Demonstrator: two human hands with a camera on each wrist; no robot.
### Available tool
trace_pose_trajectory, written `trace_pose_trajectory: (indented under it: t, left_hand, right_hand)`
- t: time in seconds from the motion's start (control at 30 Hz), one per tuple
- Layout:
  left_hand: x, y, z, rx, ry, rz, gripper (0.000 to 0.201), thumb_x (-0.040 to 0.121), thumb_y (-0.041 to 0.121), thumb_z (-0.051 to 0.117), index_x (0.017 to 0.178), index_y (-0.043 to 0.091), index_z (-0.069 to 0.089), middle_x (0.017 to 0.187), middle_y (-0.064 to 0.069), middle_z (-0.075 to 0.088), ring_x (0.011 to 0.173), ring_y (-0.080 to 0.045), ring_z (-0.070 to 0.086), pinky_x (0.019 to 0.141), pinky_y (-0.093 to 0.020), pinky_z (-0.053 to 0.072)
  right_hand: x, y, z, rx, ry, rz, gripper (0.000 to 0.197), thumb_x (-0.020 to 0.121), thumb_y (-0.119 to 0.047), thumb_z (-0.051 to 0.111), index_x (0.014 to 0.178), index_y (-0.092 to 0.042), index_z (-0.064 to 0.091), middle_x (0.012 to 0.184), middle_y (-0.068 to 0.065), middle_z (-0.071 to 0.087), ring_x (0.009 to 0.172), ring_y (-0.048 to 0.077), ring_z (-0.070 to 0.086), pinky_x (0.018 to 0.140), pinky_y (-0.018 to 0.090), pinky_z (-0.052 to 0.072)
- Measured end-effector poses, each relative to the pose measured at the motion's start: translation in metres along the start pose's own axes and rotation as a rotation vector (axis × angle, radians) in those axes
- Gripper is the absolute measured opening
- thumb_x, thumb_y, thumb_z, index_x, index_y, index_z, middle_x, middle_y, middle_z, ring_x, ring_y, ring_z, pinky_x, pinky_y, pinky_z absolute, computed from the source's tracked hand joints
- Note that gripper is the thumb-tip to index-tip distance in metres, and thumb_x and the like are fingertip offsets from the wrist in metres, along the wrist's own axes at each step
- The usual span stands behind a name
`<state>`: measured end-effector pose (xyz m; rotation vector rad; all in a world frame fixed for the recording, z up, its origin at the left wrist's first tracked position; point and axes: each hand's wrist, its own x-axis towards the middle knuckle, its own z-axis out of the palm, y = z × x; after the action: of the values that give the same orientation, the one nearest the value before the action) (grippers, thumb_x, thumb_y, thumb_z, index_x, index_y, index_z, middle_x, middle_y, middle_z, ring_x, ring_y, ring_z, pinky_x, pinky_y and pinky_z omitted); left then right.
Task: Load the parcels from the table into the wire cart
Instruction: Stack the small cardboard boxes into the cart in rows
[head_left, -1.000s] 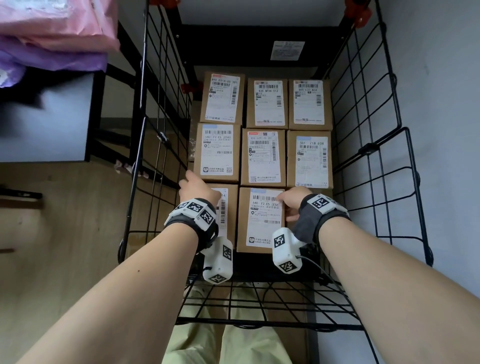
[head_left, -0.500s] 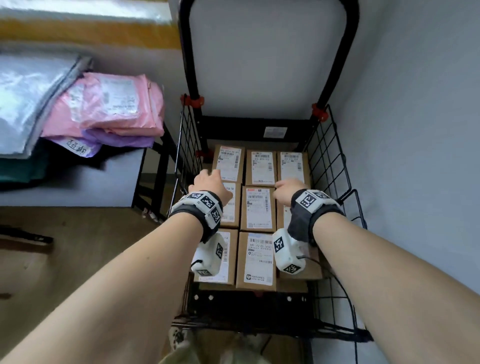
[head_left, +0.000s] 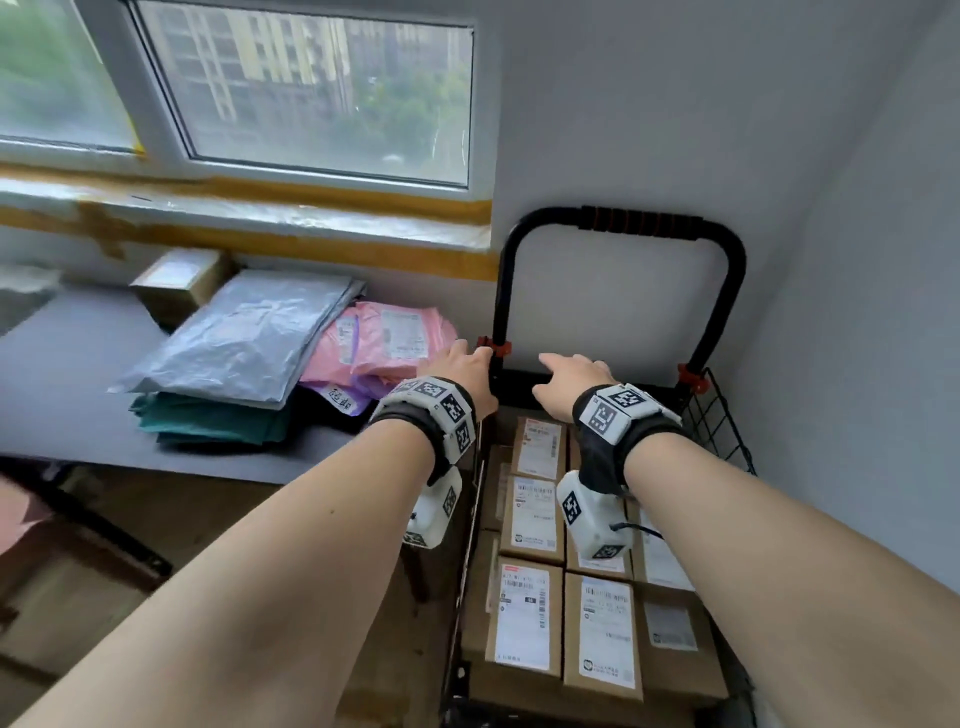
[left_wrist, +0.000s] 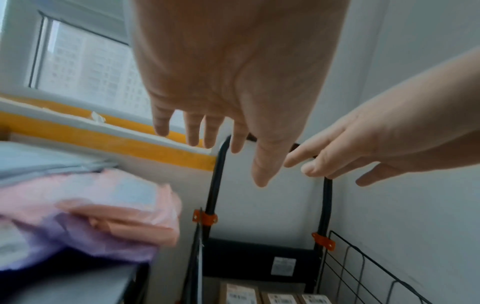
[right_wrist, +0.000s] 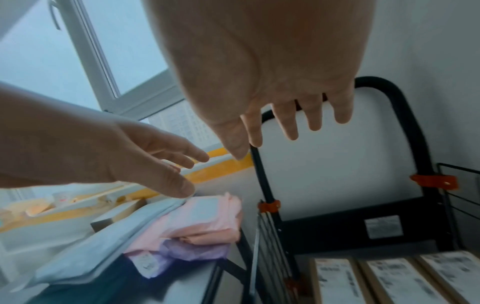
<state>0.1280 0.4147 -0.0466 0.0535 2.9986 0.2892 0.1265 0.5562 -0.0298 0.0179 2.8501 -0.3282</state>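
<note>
Hovering: both hands are held in the air over the far end of the wire cart, gripping nothing.
Left hand: fingers spread and straight, at the cart's left handle post, empty.
Right hand: fingers loose and extended, just right of the left hand, empty.
Boxed parcels: packed in rows inside the cart, labels up.
Bagged parcels: a grey mailer and pink mailers stacked on the table left of the cart.
Cardboard box: on the table beyond the grey mailer.

Both hands have lifted off the boxes, fingers spread
</note>
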Motion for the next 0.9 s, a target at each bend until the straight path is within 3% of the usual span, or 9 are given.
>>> trace_pose_trajectory:
  t: [0.1, 0.2, 0.3, 0.43, 0.5, 0.6, 0.9]
  left_hand:
    - [-0.015, -0.043, -0.028, 0.040, 0.048, 0.007, 0.059, 0.086, 0.035, 0.061, 0.139, 0.021, 0.039, 0.144, -0.007, 0.036, 0.133, -0.028, 0.036, 0.106, -0.046, 0.031]
    - [-0.031, -0.088, -0.049, 0.072, 0.058, 0.019, 0.075, 0.080, 0.049, 0.066, 0.142, 0.020, 0.036, 0.145, -0.007, 0.036, 0.135, -0.027, 0.032, 0.108, -0.044, 0.029]
    - [-0.050, -0.135, -0.066, 0.099, 0.070, 0.023, 0.078, 0.081, 0.055, 0.062, 0.145, 0.020, 0.034, 0.149, -0.006, 0.031, 0.139, -0.024, 0.026, 0.111, -0.046, 0.023]
    - [-0.072, -0.205, -0.083, 0.123, 0.118, -0.036, 0.063, 0.085, 0.039, 0.061, 0.141, 0.023, 0.038, 0.144, -0.005, 0.038, 0.135, -0.024, 0.032, 0.109, -0.046, 0.026]
    - [-0.082, -0.238, -0.092, 0.138, 0.129, -0.074, 0.057, 0.087, 0.033, 0.058, 0.140, 0.022, 0.040, 0.143, -0.005, 0.039, 0.135, -0.023, 0.033, 0.109, -0.045, 0.026]
    - [-0.095, -0.282, -0.102, 0.156, 0.120, -0.110, 0.054, 0.089, 0.032, 0.053, 0.140, 0.022, 0.039, 0.141, -0.006, 0.040, 0.133, -0.024, 0.034, 0.107, -0.046, 0.027]
    - [-0.099, -0.391, -0.116, 0.128, 0.125, -0.225, 0.048, 0.089, 0.029, 0.051, 0.136, 0.022, 0.043, 0.132, -0.005, 0.045, 0.128, -0.023, 0.038, 0.102, -0.042, 0.031]
  right_hand:
    - [-0.017, -0.056, -0.006, 0.006, 0.026, -0.039, 0.047, 0.094, -0.029, 0.042, 0.142, -0.029, 0.039, 0.145, 0.008, 0.039, 0.136, 0.033, 0.028, 0.112, 0.045, 0.029]
    - [-0.034, -0.115, -0.007, -0.034, 0.022, -0.102, 0.040, 0.096, -0.028, 0.041, 0.134, -0.021, 0.047, 0.138, 0.008, 0.050, 0.131, 0.031, 0.039, 0.110, 0.043, 0.031]
    - [-0.046, -0.174, -0.001, -0.064, 0.026, -0.143, 0.040, 0.095, -0.031, 0.039, 0.134, -0.024, 0.048, 0.136, 0.007, 0.054, 0.127, 0.030, 0.046, 0.107, 0.041, 0.035]
    - [-0.063, -0.248, 0.008, -0.175, 0.052, -0.250, 0.046, 0.095, -0.020, 0.044, 0.141, -0.023, 0.043, 0.139, 0.005, 0.052, 0.127, 0.026, 0.049, 0.100, 0.031, 0.040]
    - [-0.073, -0.282, 0.014, -0.193, 0.051, -0.274, 0.047, 0.098, -0.018, 0.040, 0.145, -0.020, 0.039, 0.146, 0.004, 0.044, 0.133, 0.024, 0.043, 0.104, 0.030, 0.036]
    - [-0.073, -0.327, 0.026, -0.159, 0.013, -0.287, 0.051, 0.097, -0.026, 0.039, 0.148, -0.023, 0.031, 0.154, 0.002, 0.034, 0.140, 0.024, 0.033, 0.111, 0.031, 0.028]
    - [-0.044, -0.431, 0.045, -0.196, -0.029, -0.384, 0.047, 0.099, -0.022, 0.037, 0.146, -0.021, 0.034, 0.150, 0.003, 0.039, 0.134, 0.025, 0.040, 0.105, 0.030, 0.034]
